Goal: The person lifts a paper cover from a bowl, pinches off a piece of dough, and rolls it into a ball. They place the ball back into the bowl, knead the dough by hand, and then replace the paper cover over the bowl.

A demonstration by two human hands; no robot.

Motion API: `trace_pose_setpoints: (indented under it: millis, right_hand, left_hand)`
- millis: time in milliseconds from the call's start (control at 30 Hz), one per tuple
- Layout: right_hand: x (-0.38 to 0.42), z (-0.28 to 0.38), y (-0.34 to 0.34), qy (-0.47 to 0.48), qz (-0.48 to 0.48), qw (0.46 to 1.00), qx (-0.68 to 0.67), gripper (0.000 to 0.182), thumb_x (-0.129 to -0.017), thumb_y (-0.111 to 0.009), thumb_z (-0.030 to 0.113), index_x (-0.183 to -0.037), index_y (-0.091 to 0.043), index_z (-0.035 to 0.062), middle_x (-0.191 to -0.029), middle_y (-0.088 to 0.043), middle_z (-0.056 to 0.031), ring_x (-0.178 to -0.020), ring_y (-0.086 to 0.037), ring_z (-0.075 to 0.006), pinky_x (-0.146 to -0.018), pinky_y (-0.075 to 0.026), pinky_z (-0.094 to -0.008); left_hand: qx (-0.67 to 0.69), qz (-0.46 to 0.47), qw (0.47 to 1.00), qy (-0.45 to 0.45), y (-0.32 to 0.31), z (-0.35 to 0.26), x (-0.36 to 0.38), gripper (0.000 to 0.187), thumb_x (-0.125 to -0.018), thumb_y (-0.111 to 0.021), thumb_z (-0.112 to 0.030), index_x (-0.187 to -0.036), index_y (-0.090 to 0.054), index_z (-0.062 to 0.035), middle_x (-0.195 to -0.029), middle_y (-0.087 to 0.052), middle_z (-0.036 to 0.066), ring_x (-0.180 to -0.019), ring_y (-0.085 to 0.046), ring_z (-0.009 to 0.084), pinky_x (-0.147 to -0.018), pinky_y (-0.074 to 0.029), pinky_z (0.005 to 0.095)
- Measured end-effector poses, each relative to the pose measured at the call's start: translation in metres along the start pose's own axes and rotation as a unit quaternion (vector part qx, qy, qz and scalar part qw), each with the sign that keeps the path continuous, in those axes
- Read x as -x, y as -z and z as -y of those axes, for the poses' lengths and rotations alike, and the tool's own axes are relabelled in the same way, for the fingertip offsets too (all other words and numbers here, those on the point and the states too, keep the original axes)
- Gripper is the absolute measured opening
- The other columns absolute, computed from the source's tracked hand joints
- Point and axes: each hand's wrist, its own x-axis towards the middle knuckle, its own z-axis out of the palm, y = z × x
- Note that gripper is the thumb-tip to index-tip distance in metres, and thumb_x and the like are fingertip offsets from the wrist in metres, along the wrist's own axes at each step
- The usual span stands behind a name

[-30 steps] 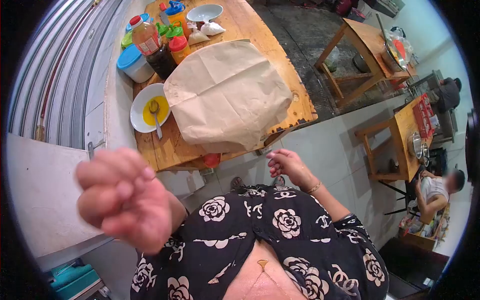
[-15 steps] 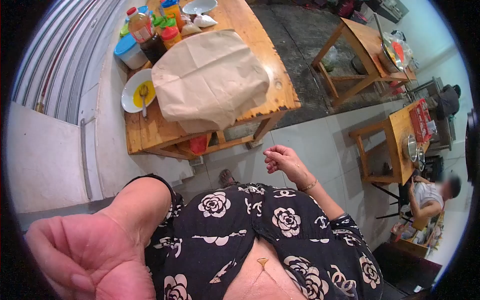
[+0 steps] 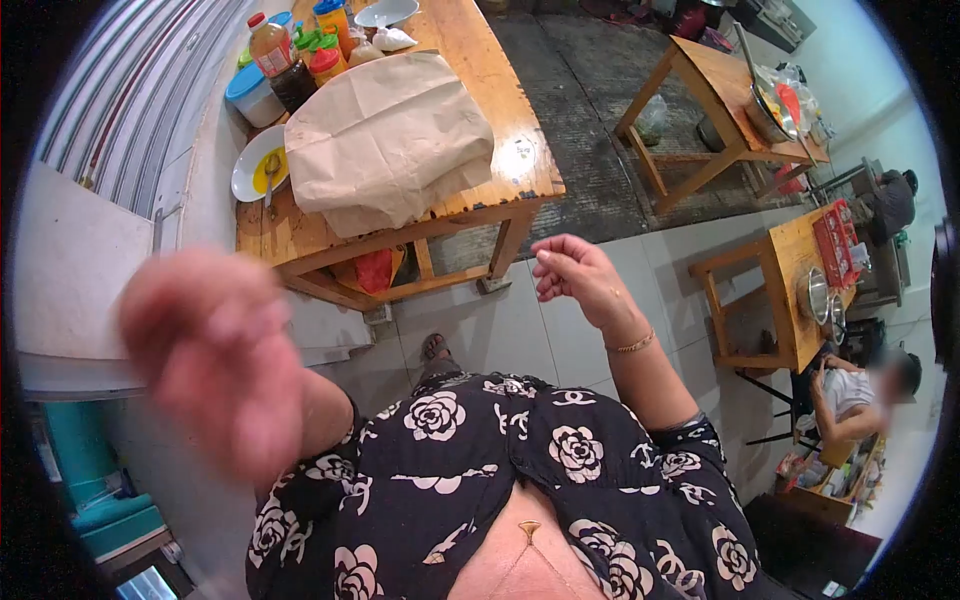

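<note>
— What are your hands doing?

— Your left hand [image 3: 210, 355] is raised close to the camera at 9 o'clock, blurred; you cannot tell whether its fingers are spread or curled, and nothing shows in it. Your right hand [image 3: 575, 275] is lifted near the centre of the view, fingers loosely curled, holding nothing.

— What lies nearest?

— The wooden desk [image 3: 520, 160] stands at 12 o'clock, just beyond your right hand but apart from it. A sheet of brown paper [image 3: 390, 140] covers most of its top. Beside the paper, toward 11 o'clock, a white plate [image 3: 245, 175] holds yellow liquid and a spoon [image 3: 270, 170]. Bottles [image 3: 290, 60] and a blue-lidded tub [image 3: 248, 92] crowd the far corner.

— Anyone else around?

— A seated person [image 3: 850, 395] at 3 o'clock, well apart from you.
</note>
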Motion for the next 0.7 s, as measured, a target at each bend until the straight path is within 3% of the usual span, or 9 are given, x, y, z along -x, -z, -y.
trace_pose_setpoints:
  millis: [100, 200, 267, 300, 400, 433, 533, 600, 700]
  right_hand:
    - [-0.005, 0.03, -0.008, 0.0, 0.039, 0.998, -0.045, 0.022, -0.096, -0.056, 0.017, -0.109, -0.058, -0.0008, -0.083, -0.063, -0.0063, -0.068, -0.063, -0.0136, -0.063, -0.056, -0.0298]
    - [-0.022, 0.033, -0.015, -0.015, 0.072, 0.993, -0.093, 0.026, -0.097, -0.054, 0.016, -0.115, -0.055, -0.0028, -0.084, -0.064, -0.008, -0.068, -0.064, -0.0158, -0.063, -0.057, -0.0315]
    - [-0.043, 0.021, -0.023, -0.025, 0.068, 0.993, -0.091, 0.027, -0.096, -0.054, 0.015, -0.117, -0.054, -0.0026, -0.084, -0.064, -0.0078, -0.068, -0.064, -0.0161, -0.063, -0.057, -0.0319]
    - [-0.055, 0.015, -0.025, -0.046, 0.058, 0.993, -0.095, 0.039, -0.094, -0.056, 0.011, -0.129, -0.045, -0.0017, -0.086, -0.064, -0.0077, -0.068, -0.064, -0.0156, -0.063, -0.057, -0.0319]
    - [-0.086, 0.005, -0.029, -0.04, 0.003, 0.999, -0.023, 0.059, -0.091, -0.059, 0.005, -0.142, -0.031, 0.0016, -0.088, -0.063, -0.0074, -0.067, -0.063, -0.0147, -0.062, -0.056, -0.0302]
    - [-0.096, 0.006, -0.031, -0.017, 0.001, 1.0, -0.007, 0.074, -0.087, -0.062, 0.002, -0.148, -0.02, 0.004, -0.087, -0.06, -0.0074, -0.066, -0.061, -0.0139, -0.061, -0.056, -0.0284]
    - [-0.115, 0.02, -0.039, 0.078, -0.005, 0.995, 0.065, 0.078, -0.084, -0.063, 0.001, -0.149, -0.019, 0.0035, -0.086, -0.059, -0.0071, -0.064, -0.06, -0.0133, -0.06, -0.055, -0.0272]
    - [-0.131, 0.021, -0.04, 0.056, -0.014, 0.997, 0.059, 0.069, -0.082, -0.062, -0.001, -0.143, -0.029, 0.0013, -0.083, -0.057, -0.0051, -0.062, -0.059, -0.0122, -0.057, -0.054, -0.0266]
    - [-0.145, 0.023, -0.038, 0.004, -0.006, 0.999, 0.05, 0.055, -0.082, -0.06, -0.001, -0.133, -0.04, 0.0001, -0.078, -0.055, -0.0025, -0.06, -0.056, -0.0097, -0.056, -0.053, -0.0254]
  left_hand:
    - [0.015, -0.075, 0.956, 0.285, 0.019, 0.059, 0.014, 0.019, -0.093, -0.055, -0.011, -0.108, -0.056, 0.0013, -0.08, -0.055, 0.004, -0.064, -0.05, 0.0083, -0.056, -0.045, 0.0225]
    - [0.145, -0.181, 0.791, 0.566, 0.062, 0.121, 0.052, 0.012, -0.091, -0.061, -0.015, -0.099, -0.059, -0.0072, -0.079, -0.059, 0.002, -0.059, -0.052, 0.011, -0.055, -0.049, 0.0258]
    - [0.136, -0.24, 0.764, 0.583, 0.086, 0.154, 0.071, 0.012, -0.089, -0.063, -0.015, -0.098, -0.059, -0.0083, -0.08, -0.059, 0.002, -0.057, -0.052, 0.0112, -0.055, -0.051, 0.0273]
    - [0.132, -0.267, 0.75, 0.59, 0.096, 0.165, 0.074, 0.012, -0.088, -0.064, -0.015, -0.098, -0.06, -0.0088, -0.08, -0.059, 0.002, -0.056, -0.053, 0.0113, -0.055, -0.052, 0.0281]
    - [0.082, -0.273, 0.785, 0.55, 0.122, 0.18, 0.066, 0.021, -0.085, -0.068, -0.01, -0.103, -0.058, -0.008, -0.082, -0.059, 0.002, -0.056, -0.054, 0.0105, -0.054, -0.054, 0.0283]
    - [0.065, -0.261, 0.804, 0.53, 0.125, 0.18, 0.062, 0.027, -0.083, -0.069, -0.009, -0.108, -0.057, -0.0073, -0.086, -0.06, 0.002, -0.058, -0.055, 0.0111, -0.053, -0.052, 0.0274]
    - [0.015, -0.232, 0.837, 0.495, 0.135, 0.178, 0.048, 0.041, -0.08, -0.071, -0.006, -0.118, -0.053, -0.0054, -0.095, -0.061, 0.003, -0.061, -0.056, 0.0121, -0.051, -0.048, 0.0256]
    - [-0.009, -0.224, 0.833, 0.506, 0.142, 0.182, 0.04, 0.047, -0.08, -0.071, -0.005, -0.122, -0.051, -0.0045, -0.096, -0.06, 0.003, -0.058, -0.055, 0.0119, -0.049, -0.048, 0.0256]
    - [-0.026, -0.164, 0.837, 0.522, 0.15, 0.191, 0.032, 0.035, -0.081, -0.07, -0.005, -0.112, -0.054, -0.0053, -0.086, -0.062, 0.002, -0.054, -0.055, 0.0068, -0.049, -0.054, 0.0262]
